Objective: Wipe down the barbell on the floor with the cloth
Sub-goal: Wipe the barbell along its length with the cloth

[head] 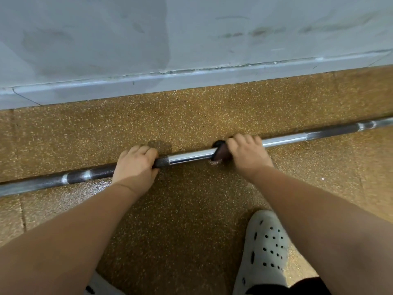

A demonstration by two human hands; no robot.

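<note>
A long steel barbell lies on the speckled brown floor, running from the lower left up to the right edge, with shiny smooth stretches and darker knurled bands. My left hand is closed around the bar left of centre, on a knurled band. My right hand grips the bar right of centre with a dark brown cloth wrapped around the shaft under its fingers. Only the left end of the cloth shows beside the hand; the rest is hidden in the grip.
A pale grey wall with a skirting ledge runs just behind the bar. My foot in a white perforated clog stands at the lower right; part of another shoe shows at the bottom edge. A darker patch marks the floor behind the bar.
</note>
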